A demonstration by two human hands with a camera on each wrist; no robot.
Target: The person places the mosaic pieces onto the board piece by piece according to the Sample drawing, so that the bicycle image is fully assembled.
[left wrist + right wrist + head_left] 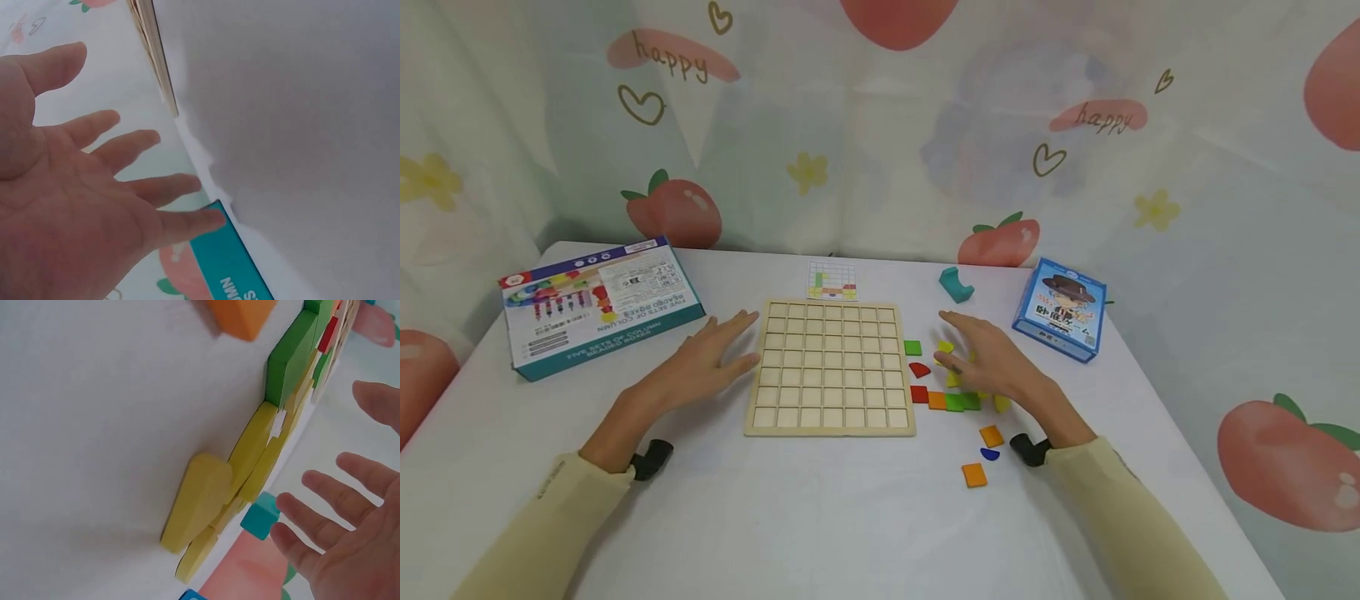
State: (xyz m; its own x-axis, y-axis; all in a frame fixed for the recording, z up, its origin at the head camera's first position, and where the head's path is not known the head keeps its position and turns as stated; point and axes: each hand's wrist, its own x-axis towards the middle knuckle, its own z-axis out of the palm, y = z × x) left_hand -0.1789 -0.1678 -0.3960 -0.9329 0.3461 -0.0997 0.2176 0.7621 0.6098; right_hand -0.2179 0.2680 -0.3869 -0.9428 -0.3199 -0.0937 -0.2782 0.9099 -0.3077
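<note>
A wooden grid board (835, 340) with bare square cells lies in the middle of the table. My left hand (700, 358) hovers at its left side, fingers spread, holding nothing; the left wrist view shows its palm (81, 206). On the other side my right hand (988, 354) is held above a scatter of coloured tiles, its fingers apart and nothing between them. Among these tiles are a red square (919, 394), a red quarter-round piece (919, 370), a green square (912, 347) and yellow pieces (199, 503), some hidden beneath the hand in the head view.
Behind the board lies a pattern card (832, 281). A teal curved block (956, 285) and a blue box (1062, 308) stand at the back right. A large bead-set box (602, 304) is at the left. Orange squares (974, 476) and a blue half-round piece (990, 454) lie nearer the front.
</note>
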